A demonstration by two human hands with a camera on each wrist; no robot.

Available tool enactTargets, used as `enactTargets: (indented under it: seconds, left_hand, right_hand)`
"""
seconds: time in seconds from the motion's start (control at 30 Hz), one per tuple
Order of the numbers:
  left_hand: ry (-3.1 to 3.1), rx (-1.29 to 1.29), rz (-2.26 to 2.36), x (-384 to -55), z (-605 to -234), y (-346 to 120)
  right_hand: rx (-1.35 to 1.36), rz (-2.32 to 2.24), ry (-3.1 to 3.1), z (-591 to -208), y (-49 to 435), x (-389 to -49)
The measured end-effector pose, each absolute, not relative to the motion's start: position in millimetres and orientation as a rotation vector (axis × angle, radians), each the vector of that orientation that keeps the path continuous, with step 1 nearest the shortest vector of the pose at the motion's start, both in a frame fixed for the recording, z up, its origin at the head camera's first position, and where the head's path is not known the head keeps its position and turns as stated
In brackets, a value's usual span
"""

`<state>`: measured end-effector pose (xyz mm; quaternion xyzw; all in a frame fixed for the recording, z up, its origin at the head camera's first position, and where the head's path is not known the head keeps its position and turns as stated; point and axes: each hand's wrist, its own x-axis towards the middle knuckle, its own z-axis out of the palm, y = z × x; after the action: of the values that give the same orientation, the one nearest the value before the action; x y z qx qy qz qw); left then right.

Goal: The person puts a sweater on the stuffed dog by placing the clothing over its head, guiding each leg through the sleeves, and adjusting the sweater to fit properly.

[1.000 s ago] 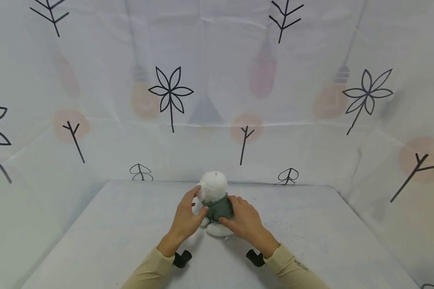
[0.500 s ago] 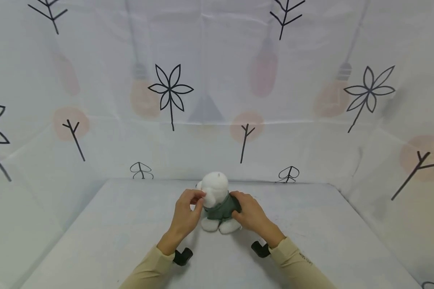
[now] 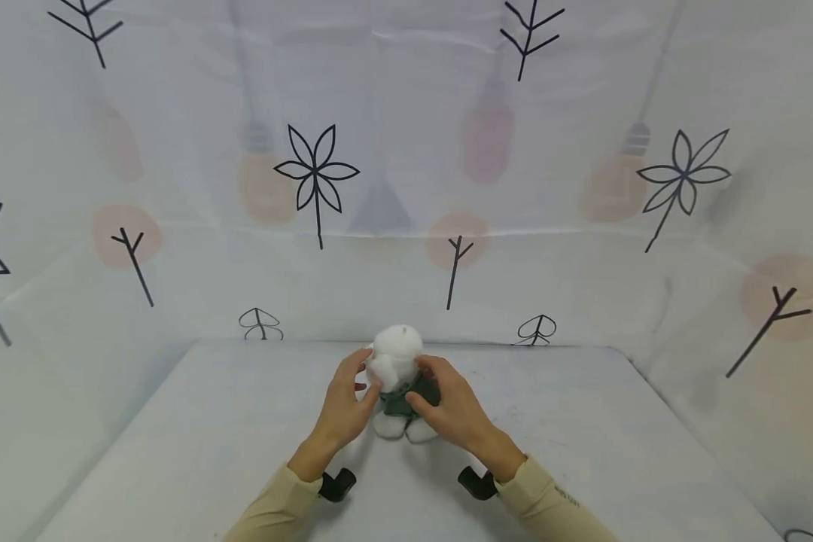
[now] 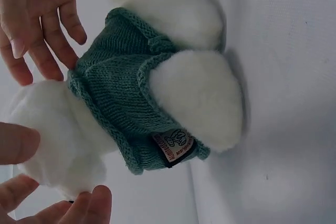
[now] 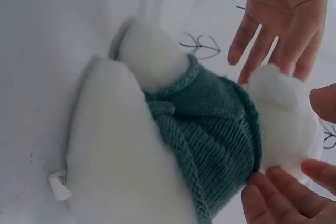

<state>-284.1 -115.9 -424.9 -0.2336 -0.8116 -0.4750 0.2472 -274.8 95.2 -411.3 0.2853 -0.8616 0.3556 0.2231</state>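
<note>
A white plush toy (image 3: 396, 354) in a green knitted sweater (image 4: 121, 82) sits upright on the white table, both white feet (image 4: 202, 98) toward the viewer. My left hand (image 3: 342, 403) holds the side of its head, thumb on one side and fingers on the other, as the left wrist view shows. On the opposite side, my right hand (image 3: 454, 403) touches the collar and head with extended fingertips, its thumb spread away from them. A fabric label (image 4: 176, 145) is on the sweater, and a small white tag (image 5: 60, 184) is by one foot. The toy's face is mostly hidden.
The white table surface (image 3: 196, 452) extends around the toy on all sides. A pale patterned curtain (image 3: 393, 286) hangs behind the table and along both sides. Black camera mounts (image 3: 337, 485) sit at both wrists near the cream sleeves (image 3: 278, 500).
The toy has turned so both feet face the viewer, then shifted slightly left. My right hand has moved up from the sweater toward the head. My left hand stays by the head.
</note>
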Motion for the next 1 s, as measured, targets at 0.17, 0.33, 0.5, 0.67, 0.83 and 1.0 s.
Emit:
enactTargets:
  seconds: [0.17,0.33,0.5,0.67,0.83,1.0]
  left_hand:
    - [-2.196,-0.658,-1.282,-286.1,-426.7,-114.0]
    - [-2.253,-0.662,-1.334,-286.2,-427.4,-113.5]
    - [-2.255,-0.670,-1.394,-286.6,-429.0,-113.4]
    - [-2.202,-0.630,-1.396,-286.9,-427.6,-114.9]
    - [-2.185,-0.555,-1.412,-285.8,-424.0,-114.8]
    - [-2.133,-0.586,-1.567,-275.1,-413.2,-108.9]
  right_hand:
    - [0.799,0.984,-2.381,-411.9,93.3,-271.5]
    - [0.793,0.944,-2.424,-412.5,94.0,-272.5]
    - [0.794,0.923,-2.440,-412.1,94.6,-273.5]
    - [0.777,0.918,-2.437,-412.3,94.2,-274.3]
    - [0.718,0.927,-2.446,-413.3,94.4,-276.1]
    - [0.635,0.957,-2.454,-415.5,97.7,-280.7]
